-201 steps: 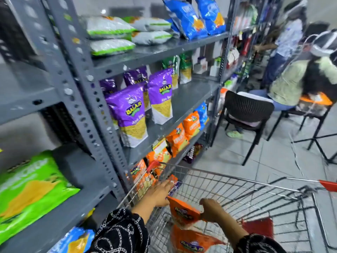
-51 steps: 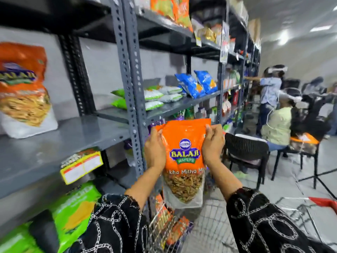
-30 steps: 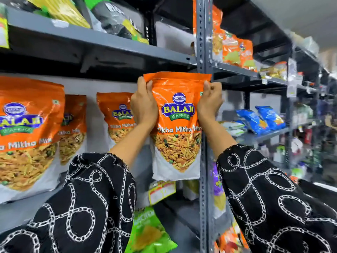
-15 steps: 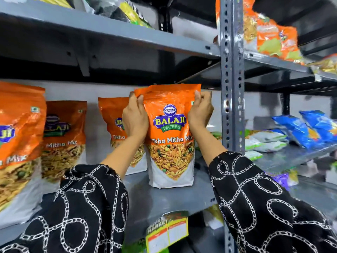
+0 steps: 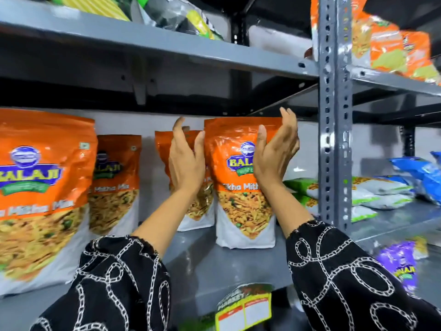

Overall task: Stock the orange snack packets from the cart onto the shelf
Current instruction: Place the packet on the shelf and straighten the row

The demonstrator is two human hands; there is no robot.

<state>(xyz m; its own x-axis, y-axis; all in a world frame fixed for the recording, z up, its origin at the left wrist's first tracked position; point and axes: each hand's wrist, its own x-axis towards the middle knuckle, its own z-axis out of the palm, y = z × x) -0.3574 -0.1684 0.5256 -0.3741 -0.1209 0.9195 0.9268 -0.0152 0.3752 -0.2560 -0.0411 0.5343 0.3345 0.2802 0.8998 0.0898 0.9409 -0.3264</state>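
An orange Balaji snack packet [image 5: 238, 187] stands upright on the grey shelf [image 5: 238, 266], near the right upright post. My left hand [image 5: 187, 163] is open just left of its top edge, fingers spread, not gripping. My right hand [image 5: 274, 151] is open at its right top edge, palm toward the packet, thumb over the front. Another orange packet [image 5: 199, 204] stands behind my left hand, a further one [image 5: 114, 185] stands to the left, and a large near one [image 5: 40, 192] is at the far left. The cart is out of view.
A grey perforated post [image 5: 334, 115] rises right of the packet. The upper shelf [image 5: 155, 41] hangs close above the packet tops. The bay to the right holds white and green packets [image 5: 372, 194] and blue ones [image 5: 420, 173]. A yellow price tag [image 5: 243, 311] hangs on the shelf edge.
Both hands gripped the packet's top corners half a second ago; now the packet stands on the shelf and both hands have let go and opened beside it.
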